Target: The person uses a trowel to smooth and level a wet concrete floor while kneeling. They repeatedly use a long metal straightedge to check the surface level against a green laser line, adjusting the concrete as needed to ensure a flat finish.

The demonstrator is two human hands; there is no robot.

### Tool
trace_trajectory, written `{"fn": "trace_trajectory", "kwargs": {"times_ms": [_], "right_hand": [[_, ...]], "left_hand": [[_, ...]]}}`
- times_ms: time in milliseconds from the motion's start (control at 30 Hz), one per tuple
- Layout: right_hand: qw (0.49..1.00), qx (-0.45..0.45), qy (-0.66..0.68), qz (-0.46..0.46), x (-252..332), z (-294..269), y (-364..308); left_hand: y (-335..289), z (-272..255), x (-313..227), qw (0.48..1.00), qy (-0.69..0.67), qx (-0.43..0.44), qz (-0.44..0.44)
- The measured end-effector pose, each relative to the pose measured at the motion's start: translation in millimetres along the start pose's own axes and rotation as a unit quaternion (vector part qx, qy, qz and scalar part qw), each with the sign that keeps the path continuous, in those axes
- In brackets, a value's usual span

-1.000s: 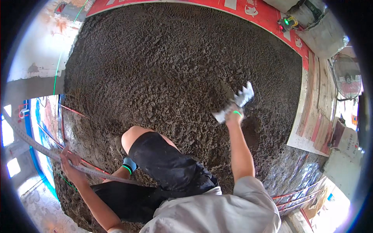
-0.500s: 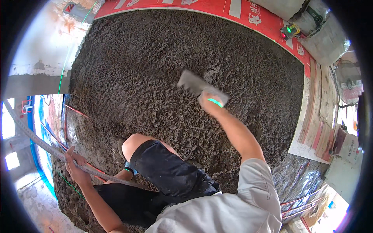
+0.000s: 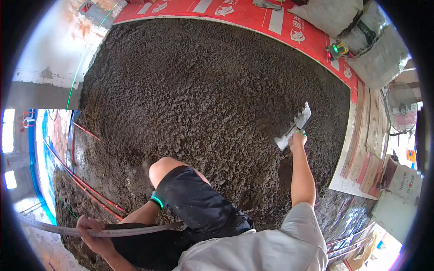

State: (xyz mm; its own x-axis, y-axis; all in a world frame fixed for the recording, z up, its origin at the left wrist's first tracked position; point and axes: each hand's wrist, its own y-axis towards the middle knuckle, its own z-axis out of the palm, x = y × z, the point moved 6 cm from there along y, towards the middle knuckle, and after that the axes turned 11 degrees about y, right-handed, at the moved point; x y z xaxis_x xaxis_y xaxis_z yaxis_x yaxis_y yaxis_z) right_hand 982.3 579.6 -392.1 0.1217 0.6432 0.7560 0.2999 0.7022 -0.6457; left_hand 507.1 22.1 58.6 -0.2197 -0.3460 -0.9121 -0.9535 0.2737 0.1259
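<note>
My right hand point(image 3: 298, 140) is closed round the handle of a steel trowel point(image 3: 302, 118), whose blade lies on or just over the rough dark mortar point(image 3: 194, 90) in the right half of the bed. Grey mortar smears the blade. At lower left, my left hand point(image 3: 92, 231) is wrapped round a long pale-grey bar point(image 3: 131, 232), which looks bowed and runs from the left rim to beside my bent leg. My knee and shoes are close over the lumpy surface, and the foot area is partly hidden.
Red printed boards point(image 3: 244, 16) border the far edge. A lit laser level point(image 3: 337, 50) stands beside pale sacks point(image 3: 382, 58) at far right. Wooden planks point(image 3: 361, 140) and a fan point(image 3: 401, 108) are on the right. Red pipes point(image 3: 97, 193) run along the left floor.
My right hand has carried the trowel rightward and turned it. My left hand has come lower, and the bar has swung from a steep slant to nearly level.
</note>
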Motion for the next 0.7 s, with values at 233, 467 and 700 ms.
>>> {"fn": "trace_trajectory", "kwargs": {"times_ms": [233,467,700], "right_hand": [[0.984,0.106,-0.115,-0.079,-29.4,200.9,13.0],[0.893,0.313,-0.309,-0.097,-56.7,382.6,-139.4],[0.798,0.555,-0.229,-0.038,-125.9,498.6,-273.2]], "left_hand": [[-12.1,63.4,17.4,0.985,-0.140,0.070,-0.073],[-19.2,59.5,6.3,0.963,0.196,0.123,-0.136],[-8.3,76.3,10.3,0.962,0.078,0.262,-0.032]]}}
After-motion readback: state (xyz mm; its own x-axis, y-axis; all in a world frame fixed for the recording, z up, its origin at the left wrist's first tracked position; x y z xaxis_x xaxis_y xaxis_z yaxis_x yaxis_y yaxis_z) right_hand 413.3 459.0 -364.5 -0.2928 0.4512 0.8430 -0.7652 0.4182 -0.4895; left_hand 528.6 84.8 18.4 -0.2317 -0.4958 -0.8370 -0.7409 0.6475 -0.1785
